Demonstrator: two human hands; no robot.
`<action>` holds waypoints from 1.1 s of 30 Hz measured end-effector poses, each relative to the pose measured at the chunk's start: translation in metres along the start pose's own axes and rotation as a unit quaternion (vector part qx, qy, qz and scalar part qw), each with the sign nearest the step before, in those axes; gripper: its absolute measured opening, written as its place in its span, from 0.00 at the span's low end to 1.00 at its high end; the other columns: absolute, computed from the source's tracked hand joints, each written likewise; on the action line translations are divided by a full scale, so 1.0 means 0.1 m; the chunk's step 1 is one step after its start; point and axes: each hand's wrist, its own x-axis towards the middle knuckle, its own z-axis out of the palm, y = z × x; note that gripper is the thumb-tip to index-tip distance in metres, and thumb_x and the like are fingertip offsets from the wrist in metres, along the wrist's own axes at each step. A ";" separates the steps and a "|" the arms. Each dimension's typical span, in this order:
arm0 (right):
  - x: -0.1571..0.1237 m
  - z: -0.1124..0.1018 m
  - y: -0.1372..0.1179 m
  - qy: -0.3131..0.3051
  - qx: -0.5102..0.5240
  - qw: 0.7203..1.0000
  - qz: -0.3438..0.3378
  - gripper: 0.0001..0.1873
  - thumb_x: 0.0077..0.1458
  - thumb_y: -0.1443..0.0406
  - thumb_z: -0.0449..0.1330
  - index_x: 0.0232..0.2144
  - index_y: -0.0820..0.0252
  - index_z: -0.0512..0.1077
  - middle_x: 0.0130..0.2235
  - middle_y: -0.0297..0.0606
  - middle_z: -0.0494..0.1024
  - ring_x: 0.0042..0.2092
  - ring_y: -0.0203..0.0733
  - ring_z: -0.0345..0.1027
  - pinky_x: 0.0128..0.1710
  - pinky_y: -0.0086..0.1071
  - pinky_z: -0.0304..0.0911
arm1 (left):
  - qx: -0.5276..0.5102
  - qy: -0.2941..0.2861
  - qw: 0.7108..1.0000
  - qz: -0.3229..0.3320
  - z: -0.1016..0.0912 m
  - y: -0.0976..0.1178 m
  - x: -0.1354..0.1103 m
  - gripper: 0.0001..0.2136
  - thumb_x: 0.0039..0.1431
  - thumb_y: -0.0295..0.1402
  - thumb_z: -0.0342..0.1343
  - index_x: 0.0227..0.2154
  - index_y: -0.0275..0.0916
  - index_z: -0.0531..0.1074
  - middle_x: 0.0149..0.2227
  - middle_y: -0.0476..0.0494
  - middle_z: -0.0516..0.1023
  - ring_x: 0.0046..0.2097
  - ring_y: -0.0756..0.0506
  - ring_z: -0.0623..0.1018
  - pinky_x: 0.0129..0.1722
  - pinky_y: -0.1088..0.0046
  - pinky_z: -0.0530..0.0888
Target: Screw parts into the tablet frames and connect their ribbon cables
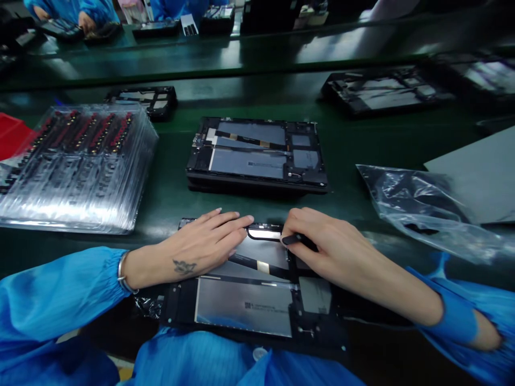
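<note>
In front of me lies an open tablet-like device [243,305], its flat grey battery panels and a diagonal flat cable showing. My left hand [205,241] rests flat across its upper left part, fingers stretched out. The index and middle fingertips touch the start of a thin black wire [261,238] that curves along the top edge beside a bright white strip. At the wire's other end, my right hand [317,241] is closed in a pinch on a short black strip-like piece [298,239]. Its exact kind is mostly hidden by the fingers.
Beyond my hands sits a stack of similar open devices [257,155]. A clear plastic tray stack [76,187] holding small red and black parts is at left. A clear plastic bag [426,203] lies at right. More devices [386,91] stand farther back; a co-worker's hands [86,22] show top left.
</note>
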 end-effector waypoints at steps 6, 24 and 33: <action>0.01 0.00 0.00 0.003 -0.001 1.000 -0.006 0.09 0.59 0.67 0.51 0.27 0.57 0.67 0.31 0.38 0.71 0.32 0.43 0.65 0.29 0.34 0.58 | 0.030 -0.010 0.999 0.007 0.01 0.00 0.01 0.12 0.70 0.26 0.45 0.52 0.33 0.67 0.65 0.36 0.66 0.65 0.38 0.69 0.64 0.55 0.68; 0.00 -0.09 0.08 0.009 0.094 0.995 -0.019 0.09 0.61 0.65 0.54 0.29 0.57 0.71 0.34 0.38 0.74 0.33 0.40 0.68 0.31 0.33 0.63 | -0.032 0.006 0.997 0.067 -0.03 -0.22 -0.05 0.17 0.71 0.31 0.47 0.59 0.33 0.66 0.65 0.34 0.67 0.66 0.42 0.68 0.66 0.59 0.67; 0.01 -0.06 0.02 0.016 0.010 1.000 -0.008 0.07 0.57 0.68 0.56 0.27 0.58 0.71 0.32 0.37 0.74 0.33 0.40 0.67 0.30 0.32 0.60 | 0.005 0.024 0.995 0.097 -0.03 -0.27 -0.03 0.19 0.71 0.29 0.48 0.62 0.31 0.63 0.63 0.34 0.69 0.66 0.41 0.68 0.66 0.61 0.67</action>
